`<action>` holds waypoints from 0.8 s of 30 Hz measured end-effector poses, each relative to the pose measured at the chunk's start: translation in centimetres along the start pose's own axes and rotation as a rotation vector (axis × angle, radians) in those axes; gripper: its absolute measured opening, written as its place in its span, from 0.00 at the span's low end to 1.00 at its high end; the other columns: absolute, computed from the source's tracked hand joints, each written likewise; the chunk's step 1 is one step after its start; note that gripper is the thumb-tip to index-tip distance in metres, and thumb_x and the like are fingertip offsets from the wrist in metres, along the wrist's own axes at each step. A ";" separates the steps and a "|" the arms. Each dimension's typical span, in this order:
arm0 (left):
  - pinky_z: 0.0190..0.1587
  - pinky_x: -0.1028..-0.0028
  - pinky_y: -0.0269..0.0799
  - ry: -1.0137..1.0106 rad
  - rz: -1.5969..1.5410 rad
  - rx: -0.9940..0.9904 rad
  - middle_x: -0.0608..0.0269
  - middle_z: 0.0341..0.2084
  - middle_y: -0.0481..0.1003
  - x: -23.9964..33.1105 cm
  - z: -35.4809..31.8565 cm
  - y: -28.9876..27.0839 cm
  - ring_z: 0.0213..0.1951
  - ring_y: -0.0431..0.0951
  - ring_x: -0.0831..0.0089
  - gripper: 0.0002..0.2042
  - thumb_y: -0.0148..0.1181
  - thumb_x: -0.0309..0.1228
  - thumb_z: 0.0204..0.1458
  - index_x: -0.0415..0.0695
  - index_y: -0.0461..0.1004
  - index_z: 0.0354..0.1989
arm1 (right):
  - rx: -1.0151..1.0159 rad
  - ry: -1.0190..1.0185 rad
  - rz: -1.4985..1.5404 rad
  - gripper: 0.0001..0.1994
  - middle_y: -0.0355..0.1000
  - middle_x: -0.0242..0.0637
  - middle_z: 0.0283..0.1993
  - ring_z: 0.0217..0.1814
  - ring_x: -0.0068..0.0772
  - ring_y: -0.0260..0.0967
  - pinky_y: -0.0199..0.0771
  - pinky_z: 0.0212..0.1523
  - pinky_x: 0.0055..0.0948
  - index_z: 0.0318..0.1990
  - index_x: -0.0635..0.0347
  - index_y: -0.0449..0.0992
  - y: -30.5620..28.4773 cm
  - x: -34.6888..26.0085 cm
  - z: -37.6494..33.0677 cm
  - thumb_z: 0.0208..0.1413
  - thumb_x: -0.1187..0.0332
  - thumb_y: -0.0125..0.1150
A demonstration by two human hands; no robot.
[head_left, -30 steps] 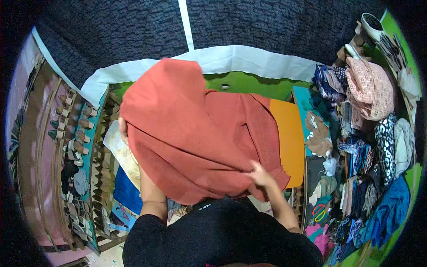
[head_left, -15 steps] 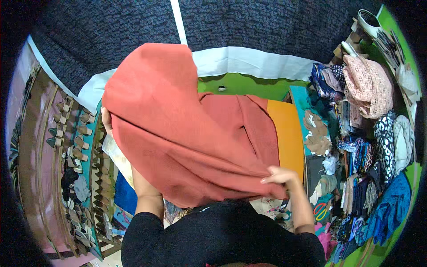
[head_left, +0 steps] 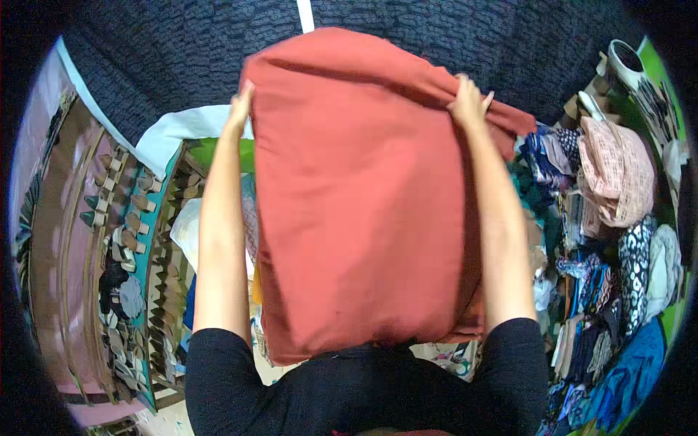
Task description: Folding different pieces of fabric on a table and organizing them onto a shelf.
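A large piece of coral-red cloth (head_left: 356, 196) hangs raised in front of me, spread between both arms. At its upper left edge my left hand (head_left: 243, 107) is closed on the fabric. On the upper right, my right hand (head_left: 469, 103) grips a gathered fold, its fingers wrapped over the top. A loose end of the cloth sticks out to the right past that hand. The lower part drops toward my chest. Most of what lies behind the cloth is hidden, including the surface below it.
Shelves with rows of shoes (head_left: 138, 211) stand on the left. On the right are stacked folded clothes (head_left: 582, 283), a pale pink knitted bundle (head_left: 616, 171) and blue fabric (head_left: 631, 374). A dark patterned curtain (head_left: 182, 65) hangs across the back.
Both hands have risen, the right one most, from low near my body to the cloth's upper right. The cloth has been lifted and spread out, covering the red and yellow cloth beneath.
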State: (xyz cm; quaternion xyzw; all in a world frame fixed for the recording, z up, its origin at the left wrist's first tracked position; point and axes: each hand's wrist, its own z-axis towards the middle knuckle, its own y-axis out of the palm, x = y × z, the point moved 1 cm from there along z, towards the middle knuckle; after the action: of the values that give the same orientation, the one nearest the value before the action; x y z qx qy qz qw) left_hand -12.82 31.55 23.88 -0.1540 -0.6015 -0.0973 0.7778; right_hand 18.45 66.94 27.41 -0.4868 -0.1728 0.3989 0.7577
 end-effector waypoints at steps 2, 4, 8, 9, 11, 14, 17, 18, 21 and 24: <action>0.44 0.70 0.62 -0.297 0.533 -0.056 0.49 0.41 0.67 -4.0 -3.0 3.0 0.42 0.66 0.69 0.30 0.53 0.49 0.43 0.30 0.64 0.43 | -0.009 0.041 0.076 0.34 0.50 0.41 0.57 0.61 0.39 0.44 0.31 0.55 0.63 0.53 0.52 0.55 4.5 -0.2 -2.6 0.34 0.68 0.64; 0.46 0.70 0.61 -0.229 0.376 -0.266 0.49 0.42 0.66 -6.5 -8.7 4.0 0.44 0.66 0.66 0.30 0.54 0.48 0.43 0.32 0.61 0.45 | -0.047 0.063 0.051 0.36 0.47 0.43 0.58 0.62 0.42 0.39 0.31 0.56 0.61 0.55 0.52 0.53 6.6 0.3 -6.3 0.36 0.61 0.63; 0.48 0.71 0.60 -0.257 0.326 -0.472 0.49 0.44 0.64 -11.5 -21.0 -1.3 0.46 0.65 0.64 0.28 0.56 0.42 0.44 0.34 0.59 0.48 | -0.183 0.162 0.042 0.36 0.48 0.45 0.57 0.61 0.46 0.40 0.38 0.54 0.58 0.54 0.55 0.54 7.9 2.7 -17.2 0.37 0.52 0.60; 0.49 0.71 0.59 -0.370 0.381 -0.424 0.48 0.45 0.64 -11.0 -23.8 -1.2 0.48 0.64 0.65 0.28 0.57 0.41 0.44 0.34 0.58 0.49 | -0.066 0.156 0.128 0.33 0.51 0.48 0.55 0.58 0.46 0.46 0.44 0.52 0.55 0.51 0.56 0.58 8.8 5.9 -21.0 0.36 0.54 0.60; 0.49 0.71 0.60 -0.504 0.247 -0.391 0.50 0.46 0.63 -15.9 -29.1 -5.6 0.48 0.63 0.67 0.30 0.56 0.38 0.45 0.35 0.53 0.52 | -0.150 0.375 0.371 0.33 0.54 0.52 0.52 0.54 0.49 0.51 0.54 0.51 0.39 0.49 0.60 0.60 10.3 9.7 -28.5 0.35 0.51 0.60; 0.48 0.70 0.60 -0.234 0.310 -0.244 0.49 0.45 0.64 -17.6 -36.5 -8.1 0.47 0.65 0.64 0.28 0.60 0.33 0.39 0.34 0.57 0.49 | -0.269 0.618 -0.032 0.40 0.53 0.56 0.52 0.54 0.52 0.50 0.51 0.53 0.42 0.51 0.69 0.55 7.5 10.7 -38.6 0.34 0.50 0.62; 0.47 0.67 0.61 -0.239 0.437 -0.235 0.48 0.43 0.65 -14.0 -40.6 -5.9 0.44 0.66 0.59 0.28 0.60 0.34 0.38 0.33 0.58 0.47 | -0.187 0.773 -0.122 0.40 0.53 0.59 0.52 0.54 0.53 0.50 0.51 0.53 0.43 0.49 0.71 0.57 5.4 11.4 -46.3 0.35 0.47 0.60; 0.46 0.66 0.62 -0.108 0.580 -0.121 0.47 0.41 0.66 -13.7 -41.8 -5.9 0.43 0.67 0.57 0.28 0.60 0.36 0.38 0.33 0.59 0.46 | -0.181 0.868 -0.122 0.39 0.53 0.60 0.52 0.54 0.54 0.50 0.51 0.53 0.43 0.48 0.72 0.58 4.5 10.7 -47.6 0.35 0.47 0.60; 0.43 0.66 0.63 -0.155 0.666 0.014 0.45 0.38 0.68 -14.7 -43.4 -7.2 0.40 0.69 0.54 0.28 0.60 0.38 0.38 0.33 0.60 0.44 | -0.178 0.902 -0.093 0.40 0.57 0.60 0.49 0.51 0.52 0.56 0.56 0.49 0.44 0.47 0.73 0.59 1.9 8.3 -47.0 0.34 0.44 0.60; 0.42 0.65 0.63 -0.378 0.645 -0.053 0.45 0.35 0.69 -14.8 -42.0 -7.2 0.39 0.69 0.53 0.25 0.58 0.40 0.40 0.33 0.62 0.42 | -0.459 0.961 0.029 0.35 0.65 0.60 0.40 0.43 0.53 0.64 0.62 0.43 0.44 0.40 0.74 0.66 1.1 7.8 -45.2 0.34 0.47 0.61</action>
State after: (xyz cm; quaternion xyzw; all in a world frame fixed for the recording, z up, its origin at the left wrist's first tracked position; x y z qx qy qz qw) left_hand 19.03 9.33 0.86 -0.3709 -0.6523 0.1675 0.6394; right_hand 52.14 46.08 4.36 -0.7703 0.1177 0.0935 0.6198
